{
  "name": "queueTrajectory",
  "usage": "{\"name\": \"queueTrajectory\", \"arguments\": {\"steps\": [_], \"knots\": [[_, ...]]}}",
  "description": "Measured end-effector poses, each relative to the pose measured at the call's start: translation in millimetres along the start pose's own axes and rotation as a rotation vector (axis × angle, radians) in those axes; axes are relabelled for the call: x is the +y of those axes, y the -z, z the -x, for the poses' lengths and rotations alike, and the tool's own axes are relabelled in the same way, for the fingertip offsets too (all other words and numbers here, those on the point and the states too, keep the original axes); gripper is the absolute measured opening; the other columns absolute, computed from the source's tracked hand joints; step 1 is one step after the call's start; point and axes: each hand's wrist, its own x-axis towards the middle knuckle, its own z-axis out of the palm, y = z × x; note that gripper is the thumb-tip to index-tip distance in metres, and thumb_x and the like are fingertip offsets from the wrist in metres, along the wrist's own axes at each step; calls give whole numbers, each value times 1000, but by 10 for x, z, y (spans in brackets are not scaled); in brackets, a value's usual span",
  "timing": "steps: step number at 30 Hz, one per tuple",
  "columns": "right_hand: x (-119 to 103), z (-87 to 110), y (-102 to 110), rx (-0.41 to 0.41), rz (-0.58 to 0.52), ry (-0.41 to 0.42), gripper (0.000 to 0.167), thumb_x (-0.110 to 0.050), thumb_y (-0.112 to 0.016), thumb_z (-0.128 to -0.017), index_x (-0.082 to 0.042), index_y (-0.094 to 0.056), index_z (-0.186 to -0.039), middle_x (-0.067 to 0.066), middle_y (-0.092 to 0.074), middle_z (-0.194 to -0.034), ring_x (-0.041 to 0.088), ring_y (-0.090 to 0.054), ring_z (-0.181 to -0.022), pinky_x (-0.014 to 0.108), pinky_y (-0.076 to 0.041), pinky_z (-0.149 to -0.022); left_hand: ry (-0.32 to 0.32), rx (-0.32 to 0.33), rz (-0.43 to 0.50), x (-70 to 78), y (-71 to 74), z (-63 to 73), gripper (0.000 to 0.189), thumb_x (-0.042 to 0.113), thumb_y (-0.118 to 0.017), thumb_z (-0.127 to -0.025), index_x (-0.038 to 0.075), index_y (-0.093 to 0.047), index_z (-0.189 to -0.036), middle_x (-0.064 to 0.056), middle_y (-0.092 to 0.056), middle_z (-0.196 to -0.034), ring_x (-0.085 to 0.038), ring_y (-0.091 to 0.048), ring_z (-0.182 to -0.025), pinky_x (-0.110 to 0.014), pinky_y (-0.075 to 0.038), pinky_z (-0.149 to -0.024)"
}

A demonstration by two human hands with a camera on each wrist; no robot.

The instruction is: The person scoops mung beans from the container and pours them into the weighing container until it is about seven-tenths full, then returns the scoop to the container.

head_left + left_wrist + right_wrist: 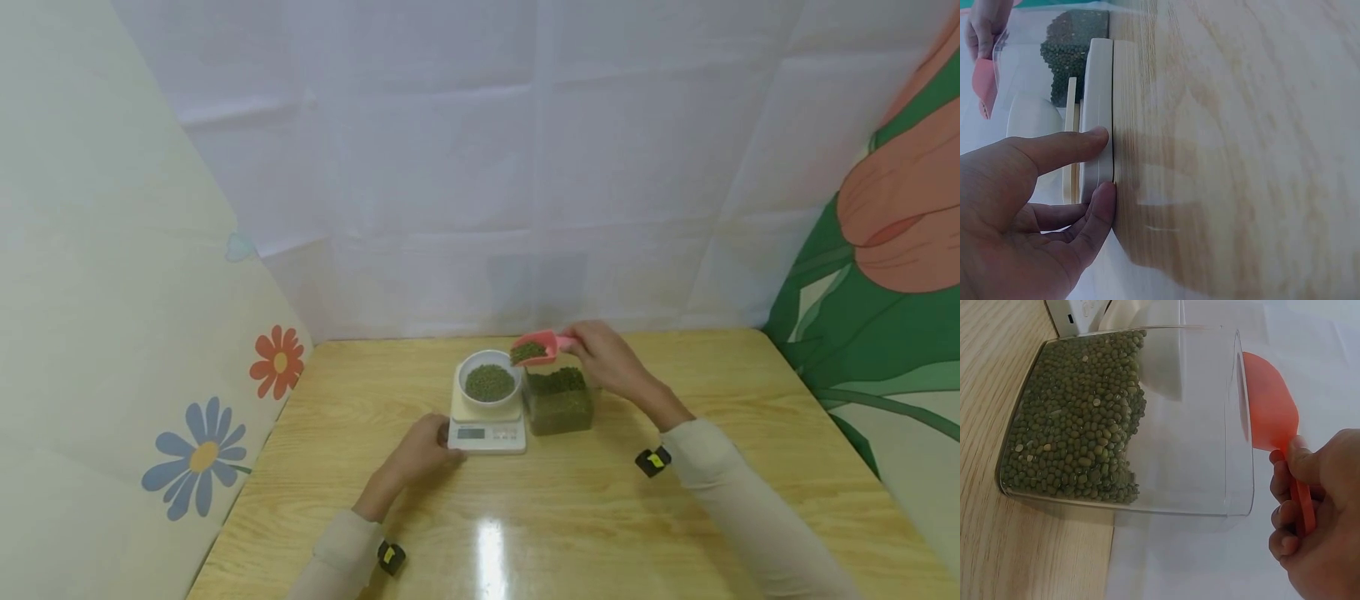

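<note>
My right hand point(609, 360) grips the handle of a pink scoop point(552, 343) loaded with green mung beans. The scoop is above the clear container point(1191, 425), its tip near the bowl's right rim. Mung beans point(1079, 425) fill the lower part of that container. A white bowl point(465, 364) with more mung beans point(490, 382) sits on a white kitchen scale point(489, 439). My left hand point(422, 448) holds the scale's front left corner, thumb point(1088, 145) along its front edge and fingers curled at its left side. The display's digits are too small to read.
The wooden table point(570, 517) carries the scale and container side by side, near its back edge. A white cloth point(450, 167) hangs behind. Flower-printed panels point(90, 333) stand at the left and right sides.
</note>
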Motion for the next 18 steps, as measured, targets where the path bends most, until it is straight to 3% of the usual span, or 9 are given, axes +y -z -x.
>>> {"name": "queueTrajectory", "arguments": {"steps": [18], "knots": [[-72,-42,-44,-17,24,27,22,-12,-61,-107,2,-72,-120,21,-73,-117,41,-64,-116,60,-53,-102,-14,-8,8,13,4,-2,41,8,-88,-82,-6,-71,-117,-10,-68,-100,-19,-61,-88,-28,-57,-77]]}}
